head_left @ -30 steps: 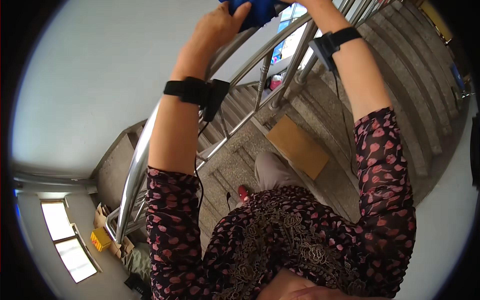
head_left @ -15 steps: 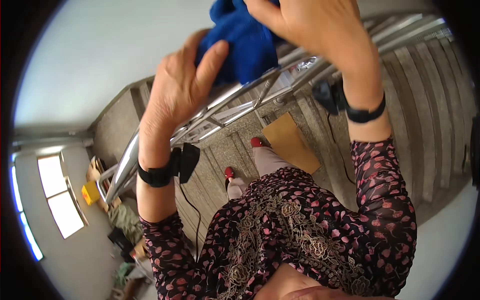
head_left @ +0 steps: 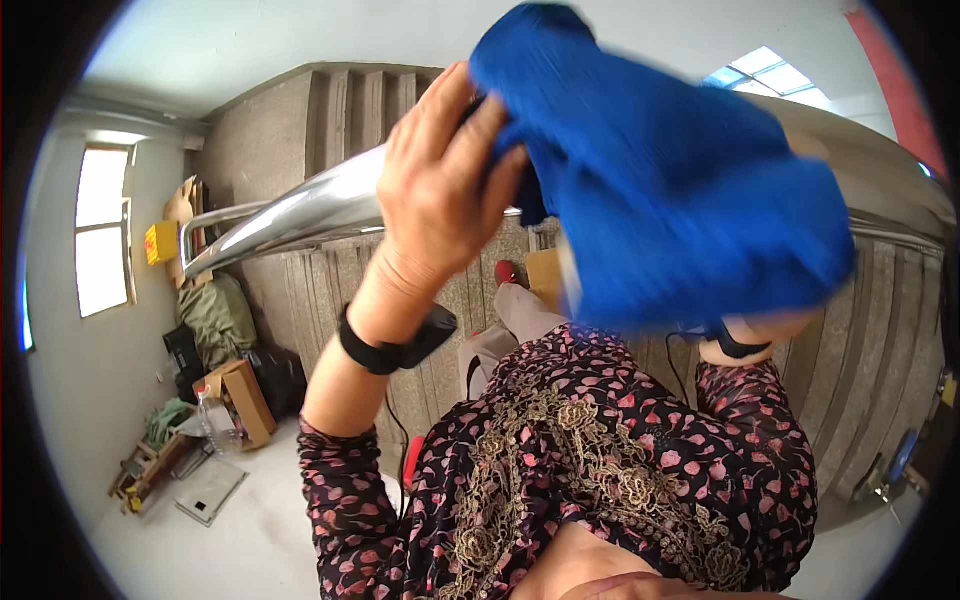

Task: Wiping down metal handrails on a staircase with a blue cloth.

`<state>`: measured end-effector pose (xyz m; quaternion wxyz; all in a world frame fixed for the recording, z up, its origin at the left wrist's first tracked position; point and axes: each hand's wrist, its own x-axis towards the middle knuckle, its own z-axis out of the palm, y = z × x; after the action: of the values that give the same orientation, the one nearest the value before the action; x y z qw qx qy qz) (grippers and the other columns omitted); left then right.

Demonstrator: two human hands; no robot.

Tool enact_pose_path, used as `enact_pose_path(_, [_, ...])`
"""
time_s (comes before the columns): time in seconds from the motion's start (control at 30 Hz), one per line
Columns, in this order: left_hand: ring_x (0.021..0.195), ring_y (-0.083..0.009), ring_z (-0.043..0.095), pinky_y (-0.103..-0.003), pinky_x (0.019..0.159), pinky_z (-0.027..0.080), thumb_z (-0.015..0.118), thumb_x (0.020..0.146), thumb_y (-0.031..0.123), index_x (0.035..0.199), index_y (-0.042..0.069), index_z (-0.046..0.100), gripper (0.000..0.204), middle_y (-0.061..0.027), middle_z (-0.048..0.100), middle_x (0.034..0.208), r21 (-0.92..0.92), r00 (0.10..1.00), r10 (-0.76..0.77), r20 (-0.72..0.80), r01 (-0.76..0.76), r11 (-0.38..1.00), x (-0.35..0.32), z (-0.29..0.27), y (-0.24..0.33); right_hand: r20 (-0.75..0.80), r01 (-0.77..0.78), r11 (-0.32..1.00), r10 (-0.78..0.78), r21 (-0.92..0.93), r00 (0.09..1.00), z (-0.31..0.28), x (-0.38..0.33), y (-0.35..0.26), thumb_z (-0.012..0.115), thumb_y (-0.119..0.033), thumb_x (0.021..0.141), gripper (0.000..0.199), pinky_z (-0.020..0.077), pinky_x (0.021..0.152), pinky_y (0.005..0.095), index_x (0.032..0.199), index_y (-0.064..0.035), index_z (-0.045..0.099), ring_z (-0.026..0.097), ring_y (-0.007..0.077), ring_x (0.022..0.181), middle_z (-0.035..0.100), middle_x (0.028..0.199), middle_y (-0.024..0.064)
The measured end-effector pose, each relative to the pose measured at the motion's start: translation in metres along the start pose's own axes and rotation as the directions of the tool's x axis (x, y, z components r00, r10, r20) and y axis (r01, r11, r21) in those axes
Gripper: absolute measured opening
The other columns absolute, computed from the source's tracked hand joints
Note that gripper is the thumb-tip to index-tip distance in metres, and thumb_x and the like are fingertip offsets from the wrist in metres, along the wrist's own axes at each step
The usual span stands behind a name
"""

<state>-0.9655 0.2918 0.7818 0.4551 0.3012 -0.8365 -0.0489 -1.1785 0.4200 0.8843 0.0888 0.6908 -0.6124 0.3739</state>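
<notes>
A blue cloth [head_left: 680, 190], smeared by motion, hangs spread out in front of me above a shiny metal handrail [head_left: 330, 200]. My left hand [head_left: 440, 170] has its bent fingers closed at the cloth's left edge, above the rail. The cloth covers most of my right hand; just below its lower right part, my right wrist [head_left: 735, 348] shows with a black strap. What the right fingers do is hidden. Another black strap [head_left: 385, 345] with a small box circles my left wrist.
Concrete stairs [head_left: 345, 120] rise beyond the rail, and more steps [head_left: 850, 340] lie at the right. At the left are a yellow box [head_left: 160, 243], a green bundle [head_left: 215, 320], an opened carton [head_left: 245, 400] and a plastic bottle [head_left: 213, 420], below a window [head_left: 103, 230].
The blue cloth has gone from bunched at the top to spread wide and nearer me. My right hand has dropped down behind it. My left hand has shifted right, and the view has tilted up.
</notes>
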Motion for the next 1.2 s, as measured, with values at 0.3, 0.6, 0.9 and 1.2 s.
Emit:
enact_pose_path(0.3, [0.070,-0.0212,0.061,-0.035,0.061,0.048,0.064,0.080,0.015,0.106,0.009,0.069,0.028,-0.0090,0.059,0.091,-0.193,0.890,-0.232,0.393,0.326,0.925,-0.124,0.023,0.063,0.734,-0.886,0.217,0.498,0.409,0.461,0.029,-0.116,0.065,0.051,-0.034,0.097,0.040,0.0458,0.084,0.0291,0.114,0.0009,0.058,0.058,0.0132,0.094,0.062,0.106,0.0063])
enact_pose_path(0.6, [0.106,-0.0187,0.057,-0.029,0.092,0.044,0.047,0.092,0.005,0.130,-0.007,0.046,0.040,-0.0145,0.059,0.121,-0.611,0.519,-0.666,0.535,0.783,0.119,-0.163,0.149,0.037,0.415,-0.571,-0.044,0.734,0.820,0.538,0.145,-0.183,0.094,0.050,-0.018,0.096,0.040,0.0379,0.101,0.0355,0.134,-0.0094,0.042,0.048,0.0217,0.118,0.049,0.131,0.0051])
enact_pose_path(0.9, [0.111,-0.0286,0.053,-0.034,0.096,0.041,0.052,0.085,0.002,0.130,0.000,0.045,0.046,-0.0211,0.056,0.120,-0.719,0.739,-0.429,0.519,0.649,0.249,-0.173,0.194,0.006,0.307,-0.577,0.542,0.509,0.611,0.804,0.217,-0.194,0.127,0.066,0.002,0.082,0.048,0.0499,0.076,0.0240,0.124,0.0007,0.043,0.059,0.0115,0.091,0.059,0.104,0.0048])
enact_pose_path(1.2, [0.108,-0.0385,0.057,-0.040,0.089,0.048,0.060,0.076,0.001,0.135,0.005,0.040,0.063,-0.0267,0.057,0.117,-0.622,0.777,-0.248,0.578,0.617,0.483,-0.227,0.245,-0.053,0.655,-0.562,0.816,0.351,0.137,0.669,0.245,-0.178,0.175,0.081,-0.020,0.070,0.050,0.0481,0.086,0.0331,0.110,-0.0004,0.059,0.061,0.0181,0.092,0.064,0.104,0.0066])
